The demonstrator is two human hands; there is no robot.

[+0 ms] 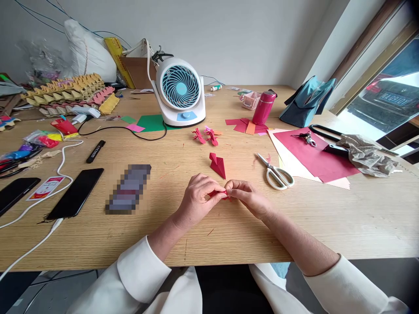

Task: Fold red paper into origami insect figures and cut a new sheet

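Observation:
Both hands meet over the front middle of the table, pinching a small piece of folded red paper [224, 193] between them. My left hand [200, 197] is closed on its left side, thumb and fingers pressed together. From the right, my right hand [250, 197] pinches the same paper with its fingertips. Most of the paper is hidden by the fingers. Just beyond them lies a kite-shaped folded red paper [217, 165]. Farther back sit small red folded paper figures [198, 136]. White-handled scissors [276, 173] lie partly spread to the right of my hands.
A white and blue fan [181, 89] stands at the back. On the right are red paper sheets [314, 152], a pink bottle [263, 108] and a blue bag [306, 102]. Phones [77, 194], a white cable [62, 165] and a black marker [96, 151] lie left.

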